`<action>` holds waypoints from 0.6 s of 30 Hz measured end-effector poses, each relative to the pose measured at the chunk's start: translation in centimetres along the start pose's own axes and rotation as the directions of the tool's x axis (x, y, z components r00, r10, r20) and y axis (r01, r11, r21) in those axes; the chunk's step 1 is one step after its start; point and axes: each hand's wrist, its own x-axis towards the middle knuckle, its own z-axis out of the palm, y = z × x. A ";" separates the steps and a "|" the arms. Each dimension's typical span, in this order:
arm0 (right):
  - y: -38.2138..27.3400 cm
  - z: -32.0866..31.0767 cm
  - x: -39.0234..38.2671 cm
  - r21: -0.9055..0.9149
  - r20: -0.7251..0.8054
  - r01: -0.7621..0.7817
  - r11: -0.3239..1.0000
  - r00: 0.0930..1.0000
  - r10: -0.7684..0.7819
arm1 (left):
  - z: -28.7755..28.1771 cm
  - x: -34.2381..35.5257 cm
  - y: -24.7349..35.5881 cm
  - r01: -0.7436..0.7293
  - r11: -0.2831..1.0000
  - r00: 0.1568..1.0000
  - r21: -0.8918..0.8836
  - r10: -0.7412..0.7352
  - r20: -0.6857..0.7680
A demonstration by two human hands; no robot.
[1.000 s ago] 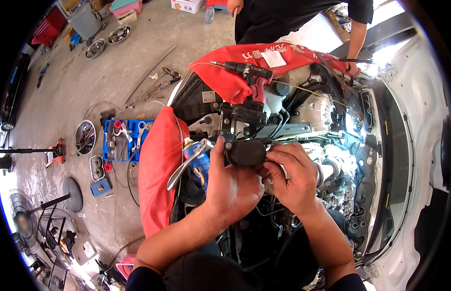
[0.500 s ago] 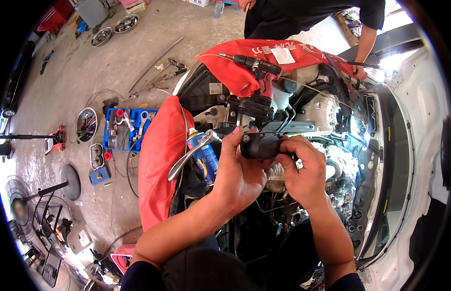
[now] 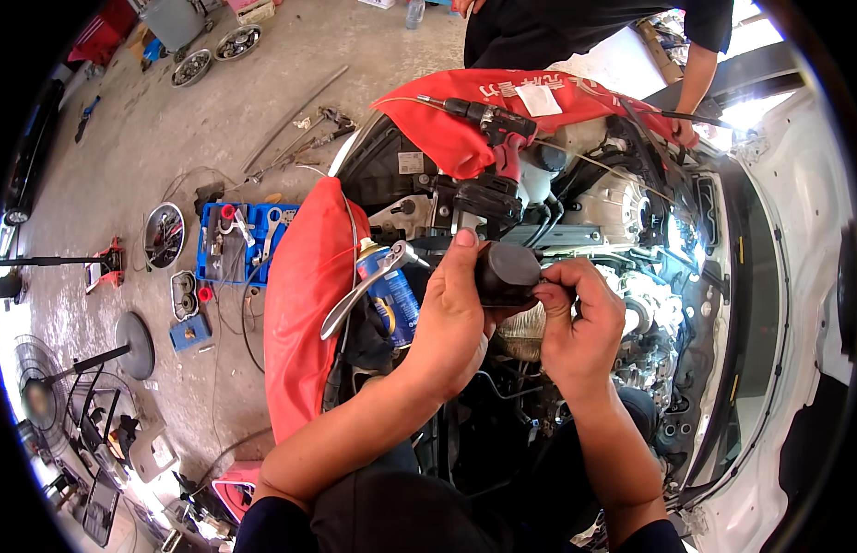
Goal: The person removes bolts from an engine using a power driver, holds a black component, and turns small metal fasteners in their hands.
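Shifted black rounded part [image 3: 511, 267] toward three o'clock since the earlier frame; gripping it, just three o'clock of centre, in left hand [image 3: 457, 315], pinching what seems its four-o'clock edge with right hand [image 3: 585, 323].

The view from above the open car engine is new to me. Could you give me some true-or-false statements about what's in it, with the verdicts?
1. The left hand holds a black part. True.
2. The right hand hangs far from the black part. False: its fingertips are at the part's right edge.
3. The drill lies in the blue toolbox. False: it lies up on the car, partly over a red cover.
4. A silver wrench overlaps a spray can in this view. True.
5. Nobody else is in view. False: another person, in dark clothes, stands at the top.
6. The blue toolbox is open on the floor. True.
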 end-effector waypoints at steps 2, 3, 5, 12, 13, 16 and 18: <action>-0.7 0.3 -0.2 -0.044 0.000 0.008 0.999 1.000 -0.008 | 0.1 -0.2 0.0 -0.085 0.995 0.996 0.054 0.087 -0.037; -0.8 0.6 -0.3 -0.069 -0.024 0.079 0.995 0.996 -0.080 | 0.1 -0.3 0.0 -0.165 0.980 0.983 0.112 0.173 -0.069; -0.8 0.8 -0.5 -0.106 -0.046 0.167 0.980 0.984 -0.173 | 0.1 -0.6 0.0 -0.128 0.987 0.986 0.096 0.137 -0.096; -0.4 0.5 -0.3 0.064 0.002 -0.057 0.996 0.998 0.057 | 0.6 -0.3 0.2 0.006 0.993 0.996 -0.117 -0.017 -0.087; -0.3 0.6 -0.4 0.075 -0.001 -0.072 0.995 0.997 0.072 | 0.6 -0.4 0.2 0.010 0.993 0.996 -0.119 -0.020 -0.087; -1.2 0.4 -0.6 -0.002 0.011 0.071 0.997 0.997 -0.071 | 0.8 -0.8 0.5 0.000 0.993 0.992 -0.119 -0.015 -0.126; -0.9 0.3 -0.7 -0.003 0.008 0.138 0.990 0.990 -0.138 | 0.5 -1.1 0.8 0.036 0.993 0.991 -0.110 -0.050 -0.126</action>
